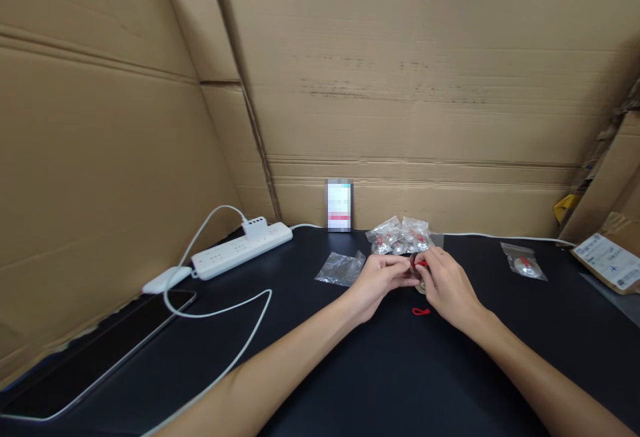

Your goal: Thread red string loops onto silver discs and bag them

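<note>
My left hand point(383, 280) is closed, its thumb and fingers pinching a small dark round piece point(413, 264). Against that piece, my right hand point(445, 284) pinches a red cord point(423, 263); the fingers hide much of both. Just beneath the fingertips a brass-coloured round piece point(422, 288) shows in part, and I cannot tell whether it is held or lies on the table. A separate looped red cord point(421, 312) lies on the black table point(380, 377) nearer to me. Left of my hands is a crumpled clear plastic bag point(340, 269).
Clear bags of shiny round pieces with red cords point(400, 237) lie behind my hands; another such bag point(524, 265) is at right. A phone point(339, 206) leans on the cardboard wall point(400, 90). A white power strip point(243, 250), cable and dark tablet point(95, 350) occupy the left.
</note>
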Motion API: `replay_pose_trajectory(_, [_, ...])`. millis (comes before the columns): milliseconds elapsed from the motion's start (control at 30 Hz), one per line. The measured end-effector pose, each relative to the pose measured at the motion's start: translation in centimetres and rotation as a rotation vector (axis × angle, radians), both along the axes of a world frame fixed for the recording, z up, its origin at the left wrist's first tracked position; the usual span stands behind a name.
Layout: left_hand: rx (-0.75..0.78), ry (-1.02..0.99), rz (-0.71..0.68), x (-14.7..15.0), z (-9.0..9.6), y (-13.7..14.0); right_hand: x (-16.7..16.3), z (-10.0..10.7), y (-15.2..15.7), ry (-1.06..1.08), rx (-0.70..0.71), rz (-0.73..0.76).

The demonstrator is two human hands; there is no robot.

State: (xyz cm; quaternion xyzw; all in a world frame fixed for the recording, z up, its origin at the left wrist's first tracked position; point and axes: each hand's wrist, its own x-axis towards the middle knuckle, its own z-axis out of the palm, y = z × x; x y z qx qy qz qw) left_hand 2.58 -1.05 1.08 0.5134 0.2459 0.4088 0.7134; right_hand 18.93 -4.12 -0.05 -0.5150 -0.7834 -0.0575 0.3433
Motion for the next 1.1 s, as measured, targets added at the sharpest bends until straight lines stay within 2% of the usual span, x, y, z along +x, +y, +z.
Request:
replay_pose_trajectory(167, [0.004, -0.039, 0.002, 0.0, -0.1, 0.0, -0.2, 0.1, -0.2, 0.068, 0.054, 0.013])
replay_pose_trajectory(333, [0.02, 0.003, 0.032, -0.2, -0.3, 0.5, -0.1, -0.1, 0.1, 0.238, 0.017, 0.099])
replay_pose_trajectory(500, [-0.019, 0.065, 0.171, -0.4, -0.6, 1.1, -0.5, -0.1, 0.0, 0.291, 0.024, 0.18])
replay_pose_trajectory(633, [0.014, 0.106, 0.258, -0.5, -0.7, 1.5, -0.8, 0.1, -0.2, 0.297, 0.003, 0.23])
replay_pose_trajectory(833, [0.099, 0.128, 0.241, -0.6, -0.7, 1.7, -0.8, 0.1, 0.0, 0.317, -0.013, 0.211])
replay_pose_trajectory(1000, [0.161, 0.161, 0.195, -0.5, -0.7, 1.7, -1.1, -0.6, 0.1, 0.469, -0.112, 0.224])
replay_pose_trajectory(1100, [0.19, 0.164, 0.17, -0.5, -0.9, 1.9, -1.4, -0.8, 0.1, 0.493, -0.114, 0.195])
